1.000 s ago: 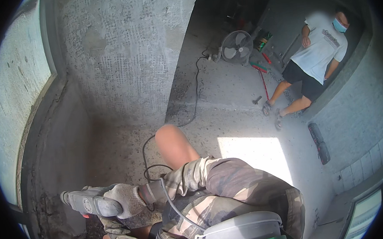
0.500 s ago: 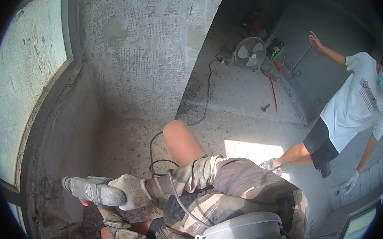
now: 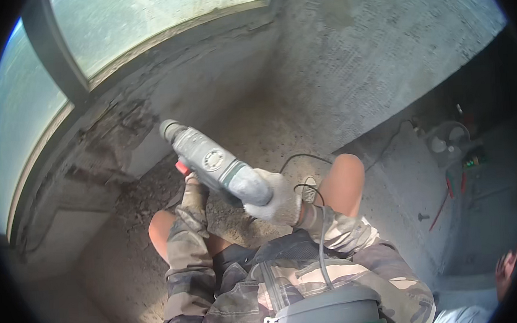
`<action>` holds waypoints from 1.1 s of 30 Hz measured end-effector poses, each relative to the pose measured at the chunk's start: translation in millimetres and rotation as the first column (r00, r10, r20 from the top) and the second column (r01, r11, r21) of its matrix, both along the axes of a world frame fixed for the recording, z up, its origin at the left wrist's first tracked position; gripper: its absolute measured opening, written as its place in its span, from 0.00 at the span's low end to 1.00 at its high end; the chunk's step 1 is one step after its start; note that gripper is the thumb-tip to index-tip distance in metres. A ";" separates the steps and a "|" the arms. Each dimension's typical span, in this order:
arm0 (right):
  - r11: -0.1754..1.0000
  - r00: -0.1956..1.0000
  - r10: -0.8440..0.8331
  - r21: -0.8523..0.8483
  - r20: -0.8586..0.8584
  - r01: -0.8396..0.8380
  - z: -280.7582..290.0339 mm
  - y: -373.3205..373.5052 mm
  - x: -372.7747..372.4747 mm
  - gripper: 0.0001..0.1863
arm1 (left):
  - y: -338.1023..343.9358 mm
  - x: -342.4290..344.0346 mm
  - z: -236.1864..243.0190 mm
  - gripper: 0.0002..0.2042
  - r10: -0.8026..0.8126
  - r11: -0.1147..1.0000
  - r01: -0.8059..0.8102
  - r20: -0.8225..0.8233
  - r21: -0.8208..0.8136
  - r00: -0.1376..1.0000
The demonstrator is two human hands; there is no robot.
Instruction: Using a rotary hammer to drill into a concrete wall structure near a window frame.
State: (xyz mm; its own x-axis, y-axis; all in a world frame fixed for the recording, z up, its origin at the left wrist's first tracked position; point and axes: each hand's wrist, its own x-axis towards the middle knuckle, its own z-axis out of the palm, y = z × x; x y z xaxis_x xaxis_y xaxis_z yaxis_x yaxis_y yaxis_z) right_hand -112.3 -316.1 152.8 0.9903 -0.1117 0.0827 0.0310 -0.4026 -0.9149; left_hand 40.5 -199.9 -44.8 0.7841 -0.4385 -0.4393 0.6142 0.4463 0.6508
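A grey rotary hammer drill [image 3: 216, 163] spans the middle of the view, its round front end pointing up-left toward the wall below the window. My right hand [image 3: 277, 200], in a whitish knitted glove, is closed round its rear handle. Under the tool's front, beside a red part, my left hand [image 3: 192, 178] grips it from below; most of those fingers are hidden by the drill body. I cannot make out a bit at the front end. A dark cord [image 3: 322, 246] runs over my right forearm.
Broken rubble [image 3: 148, 195] lies along the chipped wall base [image 3: 112, 144] under the window frame [image 3: 56, 52]. A rough concrete wall [image 3: 382, 53] rises at upper right. Farther right are a fan [image 3: 446, 141] and a red-handled tool [image 3: 441, 209]. A co-worker's hand [image 3: 506, 268] shows at lower right.
My view has swung left, bringing the window and broken wall base further in. The drill now appears nearer the middle, still held. The co-worker has shifted to the lower right edge.
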 end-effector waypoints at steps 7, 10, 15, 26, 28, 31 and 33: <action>0.974 0.984 0.085 0.222 -0.154 -0.050 -1.0 2.4 2.0 0.16 | 10.1 42.1 -47.2 0.18 0.169 0.980 -0.182 -0.142 -0.085 0.975; 0.970 0.977 0.095 0.237 -0.192 -0.048 -0.7 6.8 -0.7 0.13 | 11.9 44.7 -46.4 0.15 0.125 0.967 -0.117 -0.022 0.228 0.992; 0.929 0.986 0.001 0.364 -0.168 0.061 -7.5 14.0 -5.0 0.11 | 13.7 39.1 -32.9 0.17 -0.086 0.899 -0.035 0.254 0.437 0.963; 0.912 0.983 0.021 0.406 -0.185 0.057 -16.4 10.1 -6.1 0.11 | 9.1 49.5 -53.1 0.15 -0.074 0.892 -0.082 0.322 0.445 0.944; 0.924 0.983 0.027 0.379 -0.181 0.045 -18.4 7.8 -5.8 0.12 | 6.5 52.1 -59.2 0.07 -0.001 0.909 -0.140 0.339 0.393 0.941; 0.926 0.971 0.050 0.374 -0.235 0.043 -20.6 6.1 -5.3 0.12 | 6.1 57.3 -65.5 0.15 -0.087 0.836 -0.103 0.315 0.539 0.945; 0.937 0.980 0.056 0.349 -0.192 0.014 -22.1 5.8 -3.8 0.12 | 6.3 60.0 -68.9 0.15 -0.007 0.881 -0.119 0.263 0.458 0.965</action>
